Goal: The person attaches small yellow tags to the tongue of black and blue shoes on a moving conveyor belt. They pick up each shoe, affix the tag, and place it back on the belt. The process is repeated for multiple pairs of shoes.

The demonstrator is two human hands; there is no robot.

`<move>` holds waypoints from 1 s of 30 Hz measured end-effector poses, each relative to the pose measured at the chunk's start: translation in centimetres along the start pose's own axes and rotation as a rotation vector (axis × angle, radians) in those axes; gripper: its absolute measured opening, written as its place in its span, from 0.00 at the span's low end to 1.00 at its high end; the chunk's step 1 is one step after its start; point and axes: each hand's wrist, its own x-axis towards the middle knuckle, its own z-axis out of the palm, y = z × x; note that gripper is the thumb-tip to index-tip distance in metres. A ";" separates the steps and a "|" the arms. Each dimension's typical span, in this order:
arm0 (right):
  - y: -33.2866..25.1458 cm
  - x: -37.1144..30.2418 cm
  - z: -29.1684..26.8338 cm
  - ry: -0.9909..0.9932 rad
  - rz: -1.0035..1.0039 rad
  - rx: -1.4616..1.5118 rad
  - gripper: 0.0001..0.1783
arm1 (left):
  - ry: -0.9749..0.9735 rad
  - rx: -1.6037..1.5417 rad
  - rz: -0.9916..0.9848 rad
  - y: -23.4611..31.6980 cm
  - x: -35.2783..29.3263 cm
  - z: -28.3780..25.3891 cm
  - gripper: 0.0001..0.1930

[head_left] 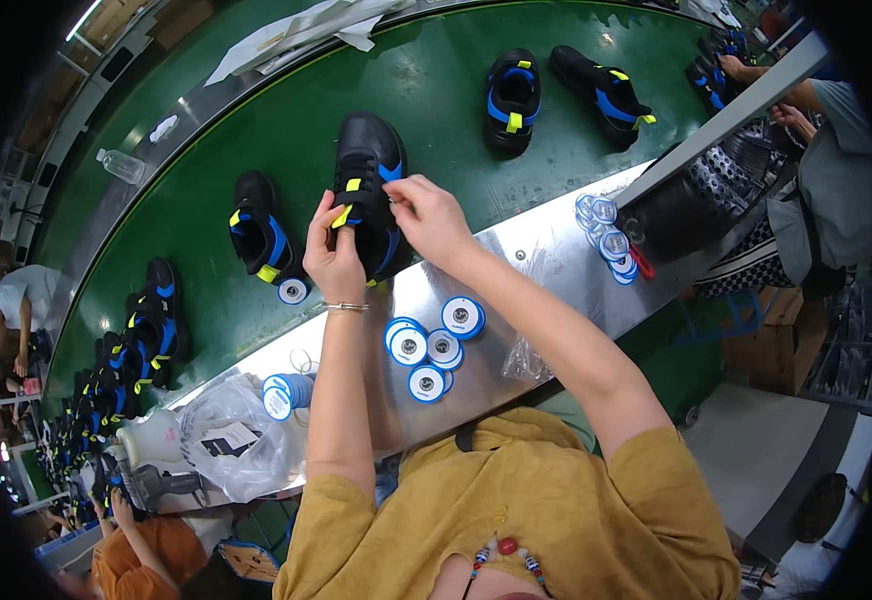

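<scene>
A black sneaker [366, 135] with blue panels and yellow tabs stands toe away on the green work surface in front of me. My left hand [334, 262] pinches the yellow-trimmed tongue of this sneaker, fingers closed at its top edge. At the right side of the laces is my right hand [428, 222], its fingertips pressed together by the blue panel. Whatever may lie between those fingertips is too small to make out. Just left stands another sneaker [253, 220], with a round white-and-blue tag [293, 291] beside its heel.
Several round tags [427, 382] lie on the metal ledge [546, 240], near a clear plastic bag [246, 455]. More tags [611, 240] sit at its right. Two sneakers [514, 95] stand farther off. Sneakers crowd the left, where a person [146, 555] works; another person's arm [806, 95] shows right.
</scene>
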 end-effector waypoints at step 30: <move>4.1 -12.0 -22.4 0.156 0.609 0.125 0.10 | -0.262 0.899 -0.322 -3.4 7.3 -5.0 0.17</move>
